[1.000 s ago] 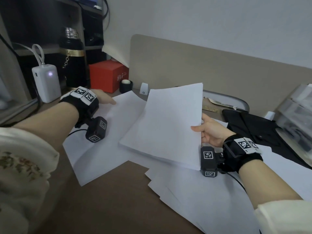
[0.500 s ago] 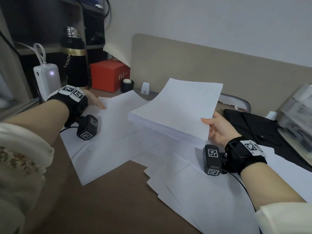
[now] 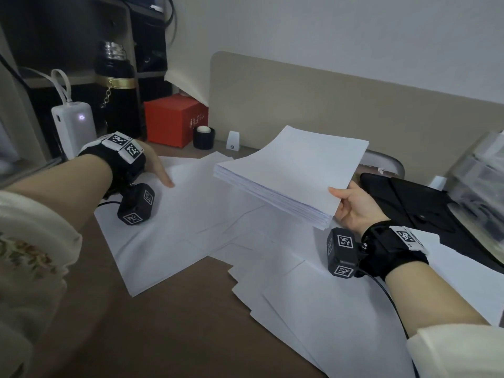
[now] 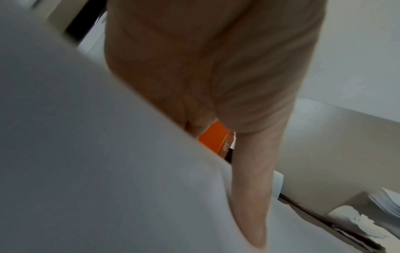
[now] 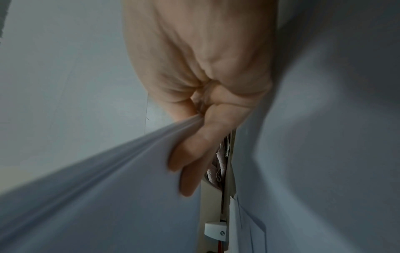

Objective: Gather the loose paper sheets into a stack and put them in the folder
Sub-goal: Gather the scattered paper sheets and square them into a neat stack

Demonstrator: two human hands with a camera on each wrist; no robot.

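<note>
The right hand (image 3: 354, 207) holds a thick stack of paper (image 3: 291, 170) by its near right corner, thumb laid on the top sheet and the fingers (image 5: 194, 164) curled underneath, pinching the edge between them. The stack hangs above the desk (image 3: 174, 317), nearly level, dipping a little toward the held corner. Its long axis runs from that corner away and to the left, toward the beige divider (image 3: 327, 105); the far end sags slightly and the left edge shows the layered sheet ends.

Under it lie the loose sheets (image 3: 174, 219) — one group spread to the left, reaching the near left, and another fanned out on the near right (image 3: 313, 304), their corners overlapping at different angles.

The left hand (image 3: 155, 165) rests on the far left part of the loose sheets, fingers straight and together, pointing away and to the right, flat against the paper. From the left wrist view one long finger (image 4: 251, 196) lies along the sheet and nothing is gripped.

A black folder (image 3: 414, 203) lies flat on the right side of the desk, just beyond the right hand, apart from the stack.

At the back left stand a red box (image 3: 171, 118), a black flask (image 3: 117, 85) and a white power bank (image 3: 73, 126).
</note>
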